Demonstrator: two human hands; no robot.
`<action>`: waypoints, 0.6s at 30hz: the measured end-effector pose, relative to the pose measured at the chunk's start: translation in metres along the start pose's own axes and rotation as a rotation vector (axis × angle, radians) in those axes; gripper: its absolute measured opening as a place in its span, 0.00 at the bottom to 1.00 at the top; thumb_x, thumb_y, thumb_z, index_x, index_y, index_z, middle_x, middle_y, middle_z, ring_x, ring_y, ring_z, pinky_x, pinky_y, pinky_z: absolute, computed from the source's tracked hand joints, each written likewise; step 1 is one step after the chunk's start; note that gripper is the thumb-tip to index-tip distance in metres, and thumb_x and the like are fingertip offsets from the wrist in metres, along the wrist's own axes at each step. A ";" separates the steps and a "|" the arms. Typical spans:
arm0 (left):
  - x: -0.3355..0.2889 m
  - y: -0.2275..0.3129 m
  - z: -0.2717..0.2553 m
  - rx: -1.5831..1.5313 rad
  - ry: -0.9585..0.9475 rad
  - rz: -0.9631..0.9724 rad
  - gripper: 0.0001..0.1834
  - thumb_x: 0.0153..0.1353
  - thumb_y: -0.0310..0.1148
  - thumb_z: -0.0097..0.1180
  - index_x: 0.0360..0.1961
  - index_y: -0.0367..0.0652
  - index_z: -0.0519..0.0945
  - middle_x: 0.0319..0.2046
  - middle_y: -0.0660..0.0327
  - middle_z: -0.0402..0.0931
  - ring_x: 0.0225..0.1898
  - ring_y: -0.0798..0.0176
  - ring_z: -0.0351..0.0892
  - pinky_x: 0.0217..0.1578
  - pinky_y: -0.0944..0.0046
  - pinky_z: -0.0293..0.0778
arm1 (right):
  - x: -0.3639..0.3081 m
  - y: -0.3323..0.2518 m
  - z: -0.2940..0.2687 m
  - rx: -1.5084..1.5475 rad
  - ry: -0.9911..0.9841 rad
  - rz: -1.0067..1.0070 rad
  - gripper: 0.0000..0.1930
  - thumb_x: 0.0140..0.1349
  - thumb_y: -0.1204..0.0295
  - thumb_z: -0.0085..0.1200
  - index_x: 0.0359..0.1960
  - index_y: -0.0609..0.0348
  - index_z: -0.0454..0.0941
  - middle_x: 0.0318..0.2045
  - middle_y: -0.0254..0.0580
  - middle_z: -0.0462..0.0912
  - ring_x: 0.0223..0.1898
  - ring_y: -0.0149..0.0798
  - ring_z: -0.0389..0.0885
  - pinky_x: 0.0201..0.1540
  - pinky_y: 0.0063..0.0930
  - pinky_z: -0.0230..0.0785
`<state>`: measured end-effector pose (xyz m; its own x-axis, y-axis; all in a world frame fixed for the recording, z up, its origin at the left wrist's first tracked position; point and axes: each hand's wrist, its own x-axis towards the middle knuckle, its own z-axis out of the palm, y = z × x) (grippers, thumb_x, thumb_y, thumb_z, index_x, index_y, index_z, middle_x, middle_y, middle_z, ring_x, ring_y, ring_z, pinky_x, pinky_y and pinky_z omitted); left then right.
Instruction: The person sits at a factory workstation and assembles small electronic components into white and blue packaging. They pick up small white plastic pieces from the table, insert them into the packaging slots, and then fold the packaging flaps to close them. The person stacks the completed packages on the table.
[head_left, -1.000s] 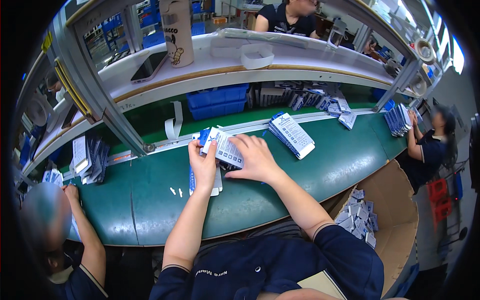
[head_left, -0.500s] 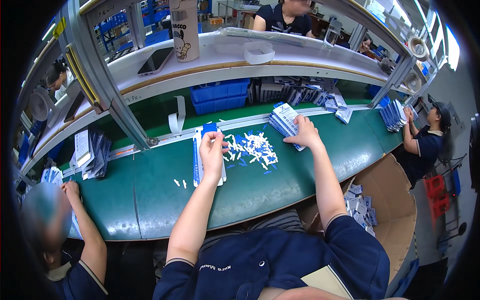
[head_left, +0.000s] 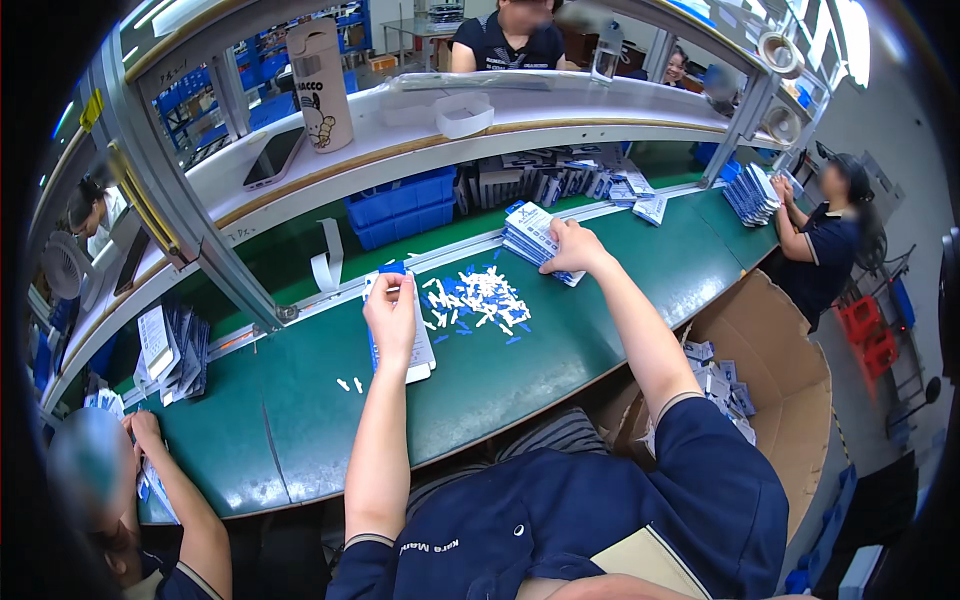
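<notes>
My left hand point(head_left: 391, 318) is above a flat white-and-blue box point(head_left: 421, 348) lying on the green table. Its fingers are curled, with thumb and fingertips together; anything between them is too small to make out. To the right, my right hand point(head_left: 580, 248) rests on a fanned stack of flat white-and-blue boxes point(head_left: 529, 234), thumb on the near side and fingers over the far side. Between my hands is a loose pile of small white and blue plastic pieces point(head_left: 485, 298). A few white pieces point(head_left: 350, 385) lie left of the box.
A shelf with a phone point(head_left: 273, 160) and a tumbler point(head_left: 322, 95) runs behind the table. Beneath it are blue bins point(head_left: 400, 207) and more boxes point(head_left: 540, 182). A large carton point(head_left: 775, 375) stands at right. Co-workers sit on both sides, stacks point(head_left: 175, 350) near the left one.
The whole view has shifted and tilted slightly. My left fingers have drawn closer together above the box. My right hand stays on the stack.
</notes>
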<state>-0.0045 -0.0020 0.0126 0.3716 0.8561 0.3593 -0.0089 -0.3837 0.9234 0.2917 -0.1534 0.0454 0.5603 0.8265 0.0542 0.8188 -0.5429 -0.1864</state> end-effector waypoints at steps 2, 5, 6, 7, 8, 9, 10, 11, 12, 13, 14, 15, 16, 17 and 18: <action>0.000 0.007 -0.005 0.436 0.037 0.142 0.14 0.56 0.37 0.58 0.37 0.38 0.74 0.33 0.56 0.74 0.33 0.58 0.76 0.34 0.61 0.74 | -0.001 0.002 -0.003 -0.015 -0.010 -0.005 0.33 0.30 0.54 0.71 0.37 0.57 0.68 0.39 0.50 0.73 0.41 0.52 0.77 0.44 0.38 0.71; -0.004 0.010 -0.016 0.978 0.070 0.202 0.29 0.48 0.49 0.65 0.43 0.37 0.73 0.42 0.51 0.72 0.46 0.49 0.73 0.40 0.54 0.73 | -0.010 -0.013 -0.007 -0.240 0.132 -0.009 0.40 0.30 0.49 0.71 0.46 0.57 0.71 0.51 0.55 0.69 0.53 0.56 0.69 0.55 0.47 0.63; -0.006 0.010 -0.020 1.034 0.040 0.099 0.32 0.47 0.51 0.65 0.45 0.37 0.72 0.43 0.50 0.71 0.46 0.48 0.73 0.41 0.53 0.73 | -0.015 -0.027 -0.010 -0.359 0.239 -0.031 0.42 0.30 0.47 0.71 0.48 0.57 0.72 0.54 0.55 0.68 0.56 0.56 0.66 0.57 0.50 0.60; -0.008 0.013 -0.018 1.078 -0.004 0.005 0.35 0.45 0.52 0.66 0.47 0.37 0.71 0.44 0.49 0.70 0.46 0.47 0.73 0.41 0.53 0.73 | -0.019 -0.037 -0.014 -0.312 0.295 -0.110 0.42 0.29 0.47 0.71 0.47 0.58 0.74 0.56 0.56 0.65 0.59 0.57 0.62 0.59 0.53 0.55; -0.010 0.014 -0.018 1.130 -0.045 -0.093 0.39 0.44 0.54 0.67 0.50 0.37 0.70 0.46 0.48 0.69 0.46 0.46 0.72 0.42 0.52 0.73 | -0.024 -0.056 -0.014 -0.180 0.389 -0.234 0.37 0.32 0.49 0.71 0.44 0.58 0.76 0.56 0.55 0.66 0.57 0.57 0.64 0.59 0.52 0.55; -0.008 0.011 -0.019 1.120 -0.098 -0.125 0.45 0.41 0.56 0.68 0.54 0.38 0.66 0.47 0.45 0.68 0.46 0.43 0.72 0.43 0.50 0.73 | -0.022 -0.065 -0.005 -0.026 0.336 -0.361 0.37 0.35 0.49 0.69 0.46 0.58 0.74 0.55 0.56 0.66 0.57 0.57 0.64 0.59 0.53 0.55; -0.008 0.013 -0.017 1.093 -0.104 -0.144 0.44 0.41 0.56 0.68 0.53 0.38 0.67 0.47 0.45 0.68 0.47 0.43 0.72 0.44 0.50 0.73 | -0.018 -0.068 0.022 0.081 0.426 -0.464 0.38 0.39 0.47 0.66 0.50 0.57 0.72 0.57 0.58 0.64 0.58 0.59 0.62 0.60 0.55 0.53; -0.007 0.009 -0.021 1.074 -0.115 -0.156 0.44 0.41 0.55 0.68 0.54 0.38 0.66 0.47 0.45 0.68 0.47 0.43 0.72 0.44 0.50 0.72 | -0.029 -0.089 0.035 0.102 0.373 -0.421 0.42 0.42 0.42 0.62 0.56 0.56 0.67 0.61 0.62 0.59 0.61 0.65 0.57 0.62 0.59 0.48; -0.006 0.005 -0.024 1.055 -0.124 -0.166 0.45 0.41 0.55 0.68 0.55 0.38 0.66 0.47 0.45 0.68 0.47 0.43 0.72 0.45 0.50 0.72 | -0.040 -0.109 0.044 0.111 0.203 -0.311 0.46 0.45 0.38 0.58 0.60 0.56 0.63 0.64 0.64 0.52 0.64 0.71 0.47 0.64 0.62 0.41; -0.006 0.007 -0.025 1.043 -0.130 -0.170 0.45 0.41 0.54 0.69 0.55 0.39 0.66 0.47 0.45 0.68 0.48 0.43 0.72 0.45 0.50 0.72 | -0.051 -0.122 0.053 0.134 0.089 -0.254 0.49 0.46 0.35 0.54 0.64 0.55 0.58 0.66 0.65 0.48 0.66 0.72 0.41 0.64 0.64 0.36; -0.005 0.006 -0.025 1.029 -0.146 -0.183 0.45 0.40 0.53 0.69 0.56 0.39 0.66 0.47 0.45 0.68 0.48 0.43 0.72 0.46 0.50 0.72 | -0.058 -0.128 0.069 0.084 0.030 -0.186 0.49 0.49 0.33 0.49 0.66 0.53 0.55 0.67 0.62 0.47 0.67 0.70 0.40 0.64 0.65 0.34; -0.004 0.007 -0.026 1.016 -0.143 -0.197 0.45 0.40 0.53 0.70 0.56 0.39 0.65 0.47 0.45 0.68 0.49 0.43 0.71 0.46 0.50 0.72 | -0.065 -0.133 0.073 0.060 0.032 -0.198 0.47 0.51 0.33 0.46 0.66 0.52 0.55 0.67 0.61 0.47 0.67 0.69 0.40 0.64 0.65 0.33; -0.002 0.007 -0.027 1.009 -0.138 -0.187 0.45 0.40 0.52 0.70 0.56 0.40 0.65 0.47 0.45 0.68 0.49 0.43 0.71 0.46 0.51 0.72 | -0.068 -0.137 0.074 0.038 0.033 -0.213 0.46 0.52 0.33 0.43 0.67 0.51 0.54 0.67 0.59 0.47 0.67 0.68 0.40 0.64 0.65 0.32; 0.000 0.006 -0.027 1.004 -0.130 -0.178 0.45 0.40 0.51 0.70 0.57 0.40 0.65 0.47 0.45 0.68 0.49 0.43 0.71 0.47 0.51 0.72 | -0.065 -0.139 0.075 0.045 0.043 -0.226 0.42 0.56 0.35 0.40 0.66 0.50 0.56 0.67 0.57 0.50 0.67 0.66 0.43 0.65 0.64 0.33; -0.001 0.006 -0.028 0.999 -0.126 -0.176 0.45 0.40 0.50 0.71 0.57 0.40 0.65 0.47 0.45 0.68 0.50 0.43 0.71 0.47 0.51 0.72 | -0.061 -0.139 0.078 0.056 0.076 -0.236 0.41 0.56 0.36 0.40 0.66 0.49 0.57 0.66 0.57 0.51 0.67 0.66 0.44 0.65 0.64 0.34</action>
<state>-0.0305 0.0047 0.0212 0.3886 0.9075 0.1595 0.8120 -0.4191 0.4062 0.1344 -0.1164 -0.0088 0.3644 0.9144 0.1761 0.9210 -0.3258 -0.2135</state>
